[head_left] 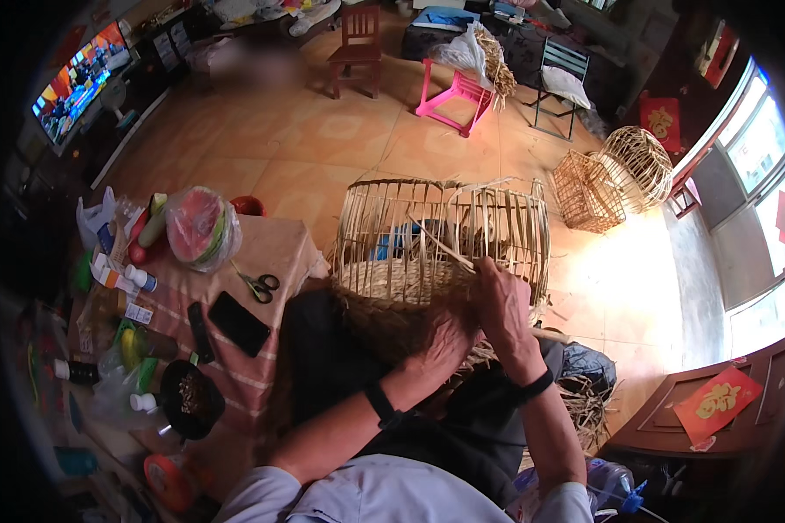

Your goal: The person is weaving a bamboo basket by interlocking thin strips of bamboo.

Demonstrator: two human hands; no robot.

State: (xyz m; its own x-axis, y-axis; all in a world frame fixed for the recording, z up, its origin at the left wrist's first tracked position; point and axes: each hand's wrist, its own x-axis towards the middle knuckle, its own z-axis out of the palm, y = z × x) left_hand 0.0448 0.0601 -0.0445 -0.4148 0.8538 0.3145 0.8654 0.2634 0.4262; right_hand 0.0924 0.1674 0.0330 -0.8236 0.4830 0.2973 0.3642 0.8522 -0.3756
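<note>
A half-woven basket [391, 281] rests on my lap, with a band of plaited straw low down and bare upright stakes above it. My right hand [503, 305] is closed at the basket's near side, pinching a pale straw strand [446, 247] that slants up to the left across the stakes. Just left of and below it, my left hand [452, 336] lies against the shaded straw weave. The fingers of that hand are mostly hidden in shadow and behind the right hand. Dark bands circle both wrists.
On the left, a cloth-covered table [275, 240] carries scissors [262, 285], a black phone [239, 323], wrapped watermelon [202, 228] and a dark bowl [189, 398]. Loose straw [587, 418] lies by my right leg. Two openwork baskets [587, 192] and a tipped pink stool [456, 100] stand farther off.
</note>
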